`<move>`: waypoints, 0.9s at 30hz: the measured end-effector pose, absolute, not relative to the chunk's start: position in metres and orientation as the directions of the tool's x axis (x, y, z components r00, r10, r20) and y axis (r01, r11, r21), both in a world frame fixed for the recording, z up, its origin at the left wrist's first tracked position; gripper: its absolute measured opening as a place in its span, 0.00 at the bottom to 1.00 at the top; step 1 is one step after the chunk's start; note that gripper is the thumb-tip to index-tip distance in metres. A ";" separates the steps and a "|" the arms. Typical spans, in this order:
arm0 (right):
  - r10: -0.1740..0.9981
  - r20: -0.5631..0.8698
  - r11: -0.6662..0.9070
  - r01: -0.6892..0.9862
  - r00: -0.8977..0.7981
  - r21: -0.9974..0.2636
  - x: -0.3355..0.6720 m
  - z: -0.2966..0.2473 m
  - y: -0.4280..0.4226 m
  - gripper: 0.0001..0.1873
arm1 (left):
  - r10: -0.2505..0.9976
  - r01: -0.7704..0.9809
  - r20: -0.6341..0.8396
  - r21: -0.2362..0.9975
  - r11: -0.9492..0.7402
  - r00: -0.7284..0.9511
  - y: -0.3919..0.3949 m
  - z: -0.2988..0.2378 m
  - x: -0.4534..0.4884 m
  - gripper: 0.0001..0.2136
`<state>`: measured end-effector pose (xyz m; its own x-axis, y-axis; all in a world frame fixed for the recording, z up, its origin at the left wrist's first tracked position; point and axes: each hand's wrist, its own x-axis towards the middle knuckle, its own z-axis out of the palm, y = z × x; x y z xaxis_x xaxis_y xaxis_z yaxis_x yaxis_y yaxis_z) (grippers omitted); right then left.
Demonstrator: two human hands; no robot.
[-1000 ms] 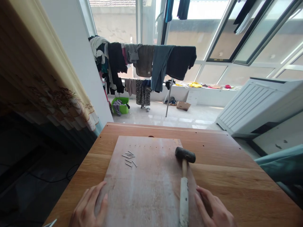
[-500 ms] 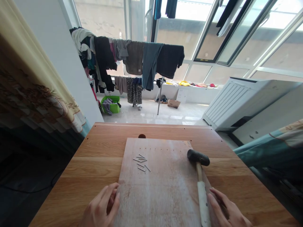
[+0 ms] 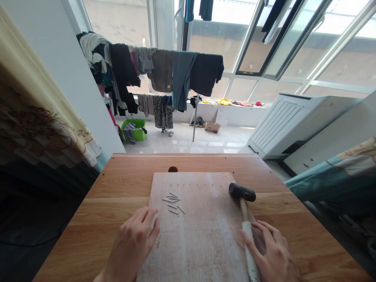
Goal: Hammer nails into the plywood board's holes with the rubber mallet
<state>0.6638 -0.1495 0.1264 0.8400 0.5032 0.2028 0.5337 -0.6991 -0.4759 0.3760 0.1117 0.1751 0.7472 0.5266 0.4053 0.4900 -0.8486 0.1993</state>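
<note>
Hammer [image 3: 247, 227] lies across edge of board [image 3: 199, 235], head at board's two o'clock; loose nails [image 3: 173, 201] at ten. Right hand [image 3: 272, 248] at four, thumb over hammer's handle; cannot tell whether fingers grip. Left hand [image 3: 135, 235] at nine, fingers released, loosely curled. Table [image 3: 88, 231] beneath; laundry [image 3: 160, 70] hangs toward twelve, green basket [image 3: 141, 135] toward eleven.

Loose nails [image 3: 172, 206] lie on a flat board [image 3: 202, 243] atop a wooden bench [image 3: 96, 223]. The right hand [image 3: 272, 246] straddles the handle of a black-headed hammer [image 3: 244, 211] along the board's right edge; the left hand [image 3: 133, 237] is by the left edge. Laundry [image 3: 160, 70] hangs beyond.
</note>
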 end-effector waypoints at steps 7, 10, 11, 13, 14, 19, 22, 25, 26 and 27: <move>0.437 0.002 -0.719 0.351 0.900 -0.600 0.664 0.143 -0.131 0.19 | 0.201 0.197 0.092 0.051 -0.979 0.975 0.121 0.192 0.440 0.10; 0.444 -0.212 -0.611 0.121 0.871 -0.783 0.660 0.153 -0.132 0.18 | 0.171 0.171 0.017 0.009 -0.985 0.985 0.121 0.189 0.451 0.09; 0.465 -0.331 -0.535 -0.037 0.821 -0.844 0.656 0.156 -0.132 0.19 | 0.161 0.161 -0.009 0.003 -0.987 0.987 0.121 0.189 0.453 0.09; 0.539 -0.499 -0.336 -0.370 0.679 -0.866 0.647 0.159 -0.132 0.21 | 0.145 0.146 -0.046 0.018 -0.989 0.988 0.122 0.189 0.453 0.10; 0.571 -0.521 -0.237 -0.481 0.634 -0.844 0.643 0.159 -0.130 0.23 | 0.145 0.147 -0.054 0.036 -0.989 0.988 0.122 0.189 0.452 0.10; 0.624 -0.479 -0.027 -0.596 0.617 -0.803 0.628 0.154 -0.117 0.35 | 0.193 0.196 -0.039 0.143 -0.970 0.980 0.127 0.184 0.440 0.13; 0.619 -0.460 -0.198 -0.441 0.636 -0.876 0.620 0.154 -0.112 0.39 | 0.183 0.183 -0.017 0.193 -0.964 0.983 0.127 0.177 0.432 0.15; 0.611 -0.413 -0.392 -0.194 0.676 -0.899 0.608 0.157 -0.113 0.39 | 0.214 0.205 -0.002 0.297 -0.933 0.977 0.130 0.174 0.427 0.16; 0.610 -0.394 -0.447 -0.112 0.687 -0.887 0.604 0.158 -0.113 0.39 | 0.238 0.219 0.009 0.359 -0.907 0.971 0.132 0.173 0.425 0.17; 0.608 -0.371 -0.491 -0.036 0.702 -0.871 0.600 0.159 -0.114 0.38 | 0.266 0.229 0.027 0.432 -0.872 0.963 0.134 0.173 0.423 0.17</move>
